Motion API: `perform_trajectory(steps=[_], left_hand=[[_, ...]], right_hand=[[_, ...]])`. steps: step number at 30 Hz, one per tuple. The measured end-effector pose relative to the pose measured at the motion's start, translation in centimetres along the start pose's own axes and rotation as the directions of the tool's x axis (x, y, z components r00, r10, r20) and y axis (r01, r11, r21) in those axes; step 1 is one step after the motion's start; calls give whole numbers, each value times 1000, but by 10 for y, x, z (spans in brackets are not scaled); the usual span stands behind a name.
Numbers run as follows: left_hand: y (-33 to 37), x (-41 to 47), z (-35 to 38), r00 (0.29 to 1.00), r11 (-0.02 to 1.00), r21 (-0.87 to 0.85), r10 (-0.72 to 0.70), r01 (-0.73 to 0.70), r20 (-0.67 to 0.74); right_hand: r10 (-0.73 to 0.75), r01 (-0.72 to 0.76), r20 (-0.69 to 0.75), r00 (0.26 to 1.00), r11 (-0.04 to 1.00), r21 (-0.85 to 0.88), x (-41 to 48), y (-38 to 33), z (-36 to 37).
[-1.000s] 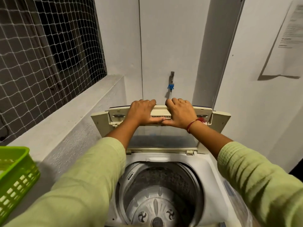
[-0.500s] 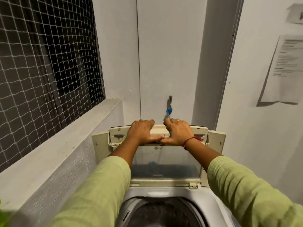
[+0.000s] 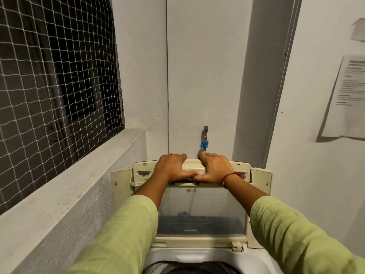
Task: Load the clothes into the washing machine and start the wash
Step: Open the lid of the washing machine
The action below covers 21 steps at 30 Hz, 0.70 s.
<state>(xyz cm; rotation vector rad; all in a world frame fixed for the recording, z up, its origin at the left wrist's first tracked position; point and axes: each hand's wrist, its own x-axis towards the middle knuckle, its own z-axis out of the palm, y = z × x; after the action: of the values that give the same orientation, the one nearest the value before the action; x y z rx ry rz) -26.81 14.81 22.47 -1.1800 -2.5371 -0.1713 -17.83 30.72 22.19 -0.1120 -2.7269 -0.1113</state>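
Observation:
The top-loading washing machine (image 3: 189, 256) stands right below me, its cream folding lid (image 3: 201, 210) raised upright against the back wall. Both of my hands grip the lid's top edge side by side. My left hand (image 3: 171, 167) has its fingers curled over the edge, thumb on the front. My right hand (image 3: 214, 168), with a red thread at the wrist, holds the same edge and the thumbs touch. Only the rim of the drum opening (image 3: 187, 268) shows at the bottom. No clothes are in view.
A water tap (image 3: 205, 138) with a blue fitting sticks out of the wall just behind the lid. A concrete ledge (image 3: 65, 186) runs along the left under a netted window (image 3: 53, 76). A paper sheet (image 3: 347, 97) hangs on the right wall.
The view has tilted upward: the drum and the green basket at lower left have dropped out of sight. My hands have kept their hold on the lid's top edge.

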Motion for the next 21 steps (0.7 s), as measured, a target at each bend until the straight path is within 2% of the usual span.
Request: perform_trajectory(steps=[5,11,15,18,21], left_hand=[[1,-7,0,999,1000,-16,26,-26,-25],[12,-58,13,934,974,77,226,-213,-278],[20,-90,29,967,970,212,162,-119,-199],[16,-93,38,991,985,153,99,-84,-93],[21,-84,40,998,993,113,46,-42,-40]], right_hand=[[-2,2,9,1000,1000,11,-6,-2,-2],[30,-31,35,999,999,43,-20,-12,-9],[49,-48,-17,999,997,66,-41,-19,-11],[28,-30,-58,998,999,-28,-62,-24,-5],[59,-59,-6,998,992,-114,-87,-23,5]])
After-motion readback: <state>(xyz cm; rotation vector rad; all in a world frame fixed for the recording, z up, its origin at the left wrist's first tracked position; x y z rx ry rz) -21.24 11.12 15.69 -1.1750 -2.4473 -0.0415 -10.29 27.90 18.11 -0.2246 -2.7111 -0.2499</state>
